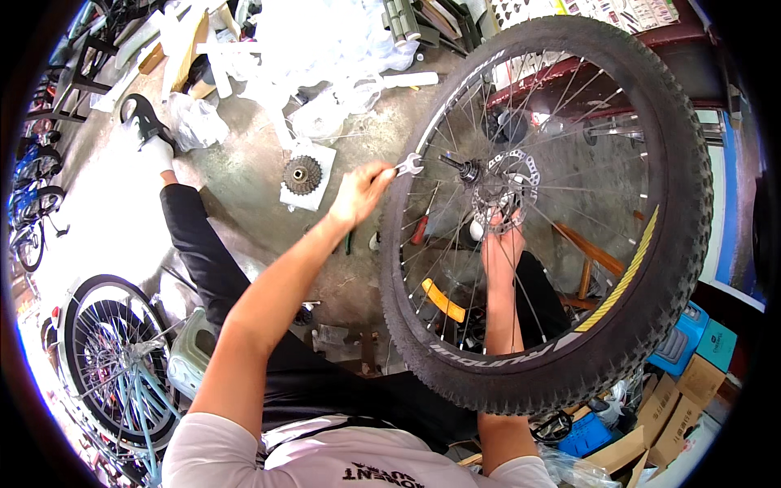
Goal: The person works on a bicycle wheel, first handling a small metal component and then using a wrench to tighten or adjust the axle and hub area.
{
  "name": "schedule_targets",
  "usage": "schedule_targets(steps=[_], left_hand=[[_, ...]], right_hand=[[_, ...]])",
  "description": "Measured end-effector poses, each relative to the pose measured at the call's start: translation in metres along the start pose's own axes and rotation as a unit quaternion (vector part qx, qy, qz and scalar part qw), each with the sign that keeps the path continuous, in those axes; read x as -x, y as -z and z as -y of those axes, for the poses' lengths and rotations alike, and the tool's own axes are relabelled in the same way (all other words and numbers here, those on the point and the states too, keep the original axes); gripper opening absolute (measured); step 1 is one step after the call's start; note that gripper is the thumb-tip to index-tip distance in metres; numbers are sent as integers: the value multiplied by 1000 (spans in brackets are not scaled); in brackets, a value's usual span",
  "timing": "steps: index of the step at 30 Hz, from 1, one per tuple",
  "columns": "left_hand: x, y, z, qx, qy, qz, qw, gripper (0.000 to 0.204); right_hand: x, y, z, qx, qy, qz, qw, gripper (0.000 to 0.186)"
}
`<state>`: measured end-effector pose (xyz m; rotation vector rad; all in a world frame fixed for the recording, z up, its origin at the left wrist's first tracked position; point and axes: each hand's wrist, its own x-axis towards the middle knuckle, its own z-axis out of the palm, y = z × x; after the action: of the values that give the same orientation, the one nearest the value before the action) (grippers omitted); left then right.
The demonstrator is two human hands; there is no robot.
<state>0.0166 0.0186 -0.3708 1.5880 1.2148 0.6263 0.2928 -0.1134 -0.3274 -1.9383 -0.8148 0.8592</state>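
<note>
My left hand [363,192] is closed on a silver open-ended wrench [410,164], held just left of the threaded axle [460,168] of an upright, slightly tilted bicycle wheel [682,195]. My right hand [501,240] reaches behind the spokes, its fingers curled at the hub just below the brake disc [529,172], partly hidden by it. The knobby tyre stands in front of my right forearm. On the floor to the left, a sprocket cassette [302,175] lies on a white card. A red-handled screwdriver [421,228] lies behind the spokes.
My legs stretch across the concrete floor [350,268]. Plastic wrappings [195,122] and scraps are piled at the top. Bicycles [32,207] line the left, with another wheel [106,358] lower left. Cardboard boxes [675,415] and a blue case [677,342] sit at lower right.
</note>
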Motion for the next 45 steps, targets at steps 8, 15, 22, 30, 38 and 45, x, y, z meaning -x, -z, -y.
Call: schedule_targets(steps=[8,15,22,30,38,45], left_hand=[[-126,37,-11,-121,-359,128,917,19],[-151,58,-89,-211,-423,252,844,14],[-153,51,-109,-281,-481,243,794,16],[-161,38,-97,-248,-439,289,814,23],[-168,13,-66,-99,-416,319,846,28],[-141,-8,-34,-169,-461,196,849,42]], right_hand=[[-4,-5,-9,60,102,-5,993,36],[6,0,17,106,8,-18,994,13],[4,-2,17,118,25,-22,993,9],[3,2,11,133,17,-16,991,12],[-1,-3,14,73,11,-14,997,17],[-6,0,0,-40,21,-1,999,15]])
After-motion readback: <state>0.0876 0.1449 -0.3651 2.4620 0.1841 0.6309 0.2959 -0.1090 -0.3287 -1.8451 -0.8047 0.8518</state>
